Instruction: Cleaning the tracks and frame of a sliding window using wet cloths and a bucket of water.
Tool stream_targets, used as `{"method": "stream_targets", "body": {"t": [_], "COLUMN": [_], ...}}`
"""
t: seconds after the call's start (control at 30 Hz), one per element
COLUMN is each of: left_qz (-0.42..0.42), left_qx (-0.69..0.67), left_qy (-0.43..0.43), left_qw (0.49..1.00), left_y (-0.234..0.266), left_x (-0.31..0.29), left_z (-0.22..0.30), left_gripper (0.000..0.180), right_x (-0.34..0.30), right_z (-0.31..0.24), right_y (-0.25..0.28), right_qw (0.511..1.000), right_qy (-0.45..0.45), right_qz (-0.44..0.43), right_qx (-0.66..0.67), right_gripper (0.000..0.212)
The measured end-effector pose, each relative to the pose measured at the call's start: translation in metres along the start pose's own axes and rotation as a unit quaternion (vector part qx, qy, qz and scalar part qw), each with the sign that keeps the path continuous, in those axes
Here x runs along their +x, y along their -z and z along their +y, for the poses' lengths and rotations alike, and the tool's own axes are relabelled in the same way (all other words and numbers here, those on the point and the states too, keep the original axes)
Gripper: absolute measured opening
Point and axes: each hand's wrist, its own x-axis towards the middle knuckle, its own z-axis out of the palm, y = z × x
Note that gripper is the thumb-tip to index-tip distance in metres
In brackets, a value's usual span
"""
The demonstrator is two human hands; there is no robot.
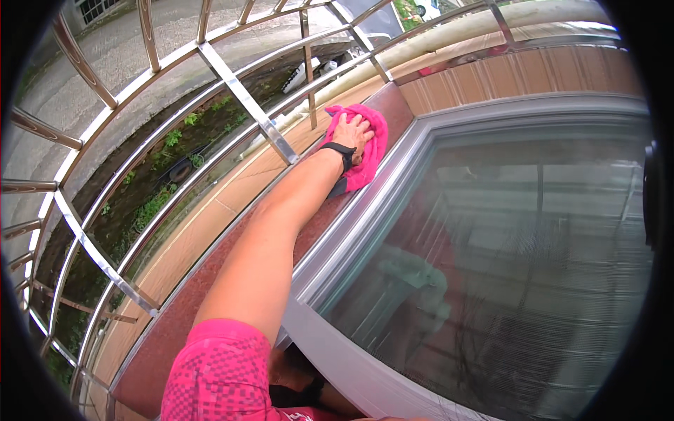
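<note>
My left arm, in a pink sleeve, stretches out over a reddish-brown stone sill (pixel 316 235). My left hand (pixel 353 137), with a black band at its wrist, presses a bunched pink cloth (pixel 372 158) onto the sill near its far corner. The fingers bend into the cloth's folds, and a dark grey part of it hangs out below the wrist. Right beside the cloth runs the grey metal window frame (pixel 393 175). My right hand does not show.
A shiny metal railing (pixel 239 88) curves along the left, with a tiled ledge (pixel 217 210) inside it. Below lie a planted strip (pixel 158 203) and grey paving (pixel 105 63). The glass window pane (pixel 519 245) fills the right, full of reflections. A striped tiled wall (pixel 519 77) borders the far side.
</note>
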Motion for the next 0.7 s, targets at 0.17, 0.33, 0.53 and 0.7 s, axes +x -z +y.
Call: {"method": "stream_targets", "body": {"t": [0.17, 0.33, 0.53, 0.7], "left_qz": [0.026, -0.013, -0.061, -0.116], "left_qx": [-0.105, -0.139, -0.183, -0.198], "left_qy": [-0.159, -0.23, -0.236, -0.205], "left_qw": [0.981, 0.963, 0.952, 0.952], "left_y": [-0.008, 0.023, 0.048, 0.078], "left_x": [-0.025, -0.121, -0.273, -0.401], "left_z": [0.011, 0.011, 0.001, 0.004], "left_gripper": [0.051, 0.056, 0.066, 0.071], "right_x": [-0.009, -0.018, -0.023, -0.026], "right_z": [0.009, 0.013, 0.017, 0.018], "right_y": [-0.003, -0.016, -0.026, -0.027], "right_qw": [0.998, 0.995, 0.982, 0.977], "right_qy": [-0.002, -0.012, 0.024, 0.005], "right_qz": [-0.046, -0.025, -0.011, 0.014], "right_qx": [-0.03, -0.098, -0.186, -0.213], "right_gripper": [0.006, 0.004, 0.005, 0.008]}}
